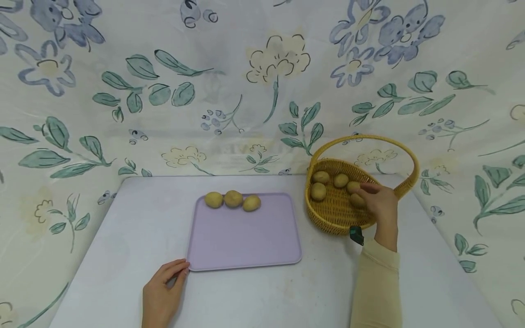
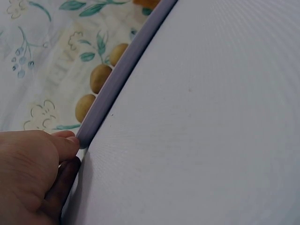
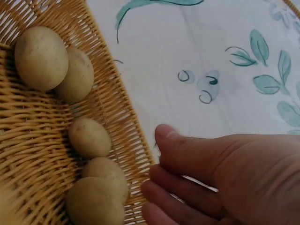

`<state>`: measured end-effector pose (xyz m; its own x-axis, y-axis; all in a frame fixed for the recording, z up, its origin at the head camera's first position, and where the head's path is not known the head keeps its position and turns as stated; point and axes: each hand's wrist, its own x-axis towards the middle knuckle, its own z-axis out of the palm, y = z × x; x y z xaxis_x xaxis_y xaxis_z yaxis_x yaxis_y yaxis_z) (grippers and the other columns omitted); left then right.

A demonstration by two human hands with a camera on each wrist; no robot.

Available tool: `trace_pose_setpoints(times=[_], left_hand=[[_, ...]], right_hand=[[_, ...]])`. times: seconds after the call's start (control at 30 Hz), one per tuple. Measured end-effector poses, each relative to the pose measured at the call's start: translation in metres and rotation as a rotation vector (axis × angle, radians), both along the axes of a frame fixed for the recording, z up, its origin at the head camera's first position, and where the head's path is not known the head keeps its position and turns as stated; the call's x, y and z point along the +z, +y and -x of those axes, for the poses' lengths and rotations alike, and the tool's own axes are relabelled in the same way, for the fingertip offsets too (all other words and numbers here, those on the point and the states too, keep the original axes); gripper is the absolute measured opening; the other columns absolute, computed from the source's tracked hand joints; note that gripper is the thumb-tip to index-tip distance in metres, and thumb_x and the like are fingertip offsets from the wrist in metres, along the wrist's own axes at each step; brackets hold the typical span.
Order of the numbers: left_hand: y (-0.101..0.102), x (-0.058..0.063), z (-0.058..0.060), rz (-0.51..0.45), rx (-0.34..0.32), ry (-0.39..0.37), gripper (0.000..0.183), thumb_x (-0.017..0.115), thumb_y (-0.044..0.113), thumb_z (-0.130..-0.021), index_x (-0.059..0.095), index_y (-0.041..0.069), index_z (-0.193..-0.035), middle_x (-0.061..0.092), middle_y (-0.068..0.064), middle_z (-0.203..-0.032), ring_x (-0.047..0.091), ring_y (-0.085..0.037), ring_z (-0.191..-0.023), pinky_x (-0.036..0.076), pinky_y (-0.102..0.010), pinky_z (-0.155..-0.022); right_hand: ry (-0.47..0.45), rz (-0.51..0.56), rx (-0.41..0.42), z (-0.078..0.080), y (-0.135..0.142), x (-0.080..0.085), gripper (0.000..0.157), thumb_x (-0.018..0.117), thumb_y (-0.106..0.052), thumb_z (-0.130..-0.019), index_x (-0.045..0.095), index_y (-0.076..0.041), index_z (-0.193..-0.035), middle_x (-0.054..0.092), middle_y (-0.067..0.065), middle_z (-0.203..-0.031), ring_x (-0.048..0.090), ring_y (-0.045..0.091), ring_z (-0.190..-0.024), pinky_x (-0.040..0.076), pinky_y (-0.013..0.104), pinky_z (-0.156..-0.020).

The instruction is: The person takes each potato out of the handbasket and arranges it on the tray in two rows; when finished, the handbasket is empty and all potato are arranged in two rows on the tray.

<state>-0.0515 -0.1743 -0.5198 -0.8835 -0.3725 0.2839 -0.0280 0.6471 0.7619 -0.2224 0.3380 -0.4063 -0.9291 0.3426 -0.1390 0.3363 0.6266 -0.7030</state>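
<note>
My left hand [image 1: 163, 291] pinches the near left corner of a lilac tray [image 1: 246, 237], its fingertips and thumb meeting at the rim; the left wrist view shows this hand [image 2: 35, 173] against the tray's edge [image 2: 115, 86]. Three potatoes [image 1: 233, 199] lie in a row along the tray's far side. Over the right side of a wicker basket [image 1: 328, 223] reaches my right hand [image 1: 379, 202], fingers loosely bent. Several potatoes [image 3: 41, 58] sit inside the basket. In the right wrist view nothing shows between thumb and fingers of that hand [image 3: 211, 178], close to the basket's rim.
The basket's tall arched handle [image 1: 365, 136] rises above the potatoes, behind my right hand. A white table [image 1: 262, 296] carries everything. Floral cloth [image 1: 229, 114] hangs behind it and on both sides.
</note>
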Motion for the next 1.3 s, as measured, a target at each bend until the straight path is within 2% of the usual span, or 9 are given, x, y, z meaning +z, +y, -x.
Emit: trace_pose_setpoints(times=[0.27,0.5,0.67,0.87,1.0,1.07,1.13,1.3], left_hand=[[-0.001,0.000,0.001,0.015,0.003,-0.004,0.021,0.080,-0.003,-0.083,0.082,0.016,-0.092,0.078,0.002,-0.105,0.042,0.034,-0.100,0.034,0.008,-0.090],[-0.001,0.000,0.001,-0.006,0.008,-0.068,0.018,0.079,-0.001,-0.085,0.082,0.014,-0.094,0.078,0.004,-0.107,0.041,0.035,-0.097,0.034,0.008,-0.089],[0.000,0.001,0.001,-0.012,0.004,-0.054,0.018,0.079,-0.002,-0.084,0.082,0.013,-0.093,0.078,0.002,-0.106,0.043,0.034,-0.097,0.036,0.008,-0.088],[0.000,0.002,0.001,0.001,0.006,-0.055,0.018,0.080,-0.001,-0.084,0.082,0.014,-0.095,0.078,0.003,-0.107,0.052,0.025,-0.099,0.035,0.009,-0.089],[-0.001,0.003,0.002,0.012,0.004,-0.036,0.018,0.081,0.000,-0.084,0.082,0.014,-0.095,0.078,0.002,-0.106,0.061,0.015,-0.100,0.035,0.008,-0.090],[-0.001,0.002,0.002,0.013,0.004,-0.025,0.018,0.081,0.000,-0.083,0.082,0.013,-0.094,0.078,0.002,-0.106,0.059,0.017,-0.100,0.035,0.008,-0.090],[-0.001,0.001,0.002,0.010,0.005,-0.028,0.017,0.081,0.000,-0.083,0.082,0.013,-0.094,0.078,0.002,-0.106,0.054,0.024,-0.100,0.034,0.008,-0.090],[-0.001,0.001,0.000,0.003,0.008,-0.062,0.017,0.080,-0.001,-0.084,0.082,0.012,-0.096,0.078,0.002,-0.107,0.041,0.033,-0.098,0.033,0.009,-0.089]], right_hand=[[-0.021,0.010,0.015,0.003,0.006,0.001,0.058,0.060,-0.048,-0.100,0.060,-0.006,-0.141,0.050,0.022,-0.153,0.043,0.046,-0.141,0.038,0.061,-0.116],[-0.033,-0.033,0.095,0.009,0.008,-0.011,0.048,0.064,-0.035,-0.101,0.062,-0.005,-0.138,0.054,0.022,-0.149,0.043,0.046,-0.141,0.038,0.061,-0.116],[-0.047,-0.076,0.132,0.011,0.010,-0.016,0.049,0.070,-0.030,-0.096,0.062,-0.007,-0.138,0.054,0.021,-0.150,0.044,0.046,-0.139,0.041,0.060,-0.114],[-0.057,-0.107,0.156,0.013,0.008,-0.016,0.047,0.071,-0.029,-0.095,0.064,-0.006,-0.135,0.056,0.022,-0.147,0.050,0.045,-0.133,0.046,0.059,-0.108],[-0.046,-0.140,0.183,0.015,0.009,-0.018,0.047,0.070,-0.028,-0.095,0.064,-0.004,-0.135,0.055,0.023,-0.147,0.048,0.046,-0.135,0.044,0.061,-0.110],[-0.042,-0.159,0.197,0.016,0.009,-0.019,0.047,0.069,-0.028,-0.095,0.064,-0.004,-0.135,0.055,0.024,-0.147,0.048,0.047,-0.135,0.042,0.061,-0.111],[-0.040,-0.174,0.201,0.018,0.009,-0.021,0.046,0.068,-0.027,-0.095,0.064,-0.004,-0.134,0.057,0.025,-0.145,0.048,0.047,-0.134,0.042,0.061,-0.112],[-0.034,-0.198,0.200,0.020,0.008,-0.022,0.045,0.069,-0.027,-0.094,0.065,-0.003,-0.132,0.058,0.026,-0.142,0.050,0.047,-0.131,0.043,0.060,-0.110]])
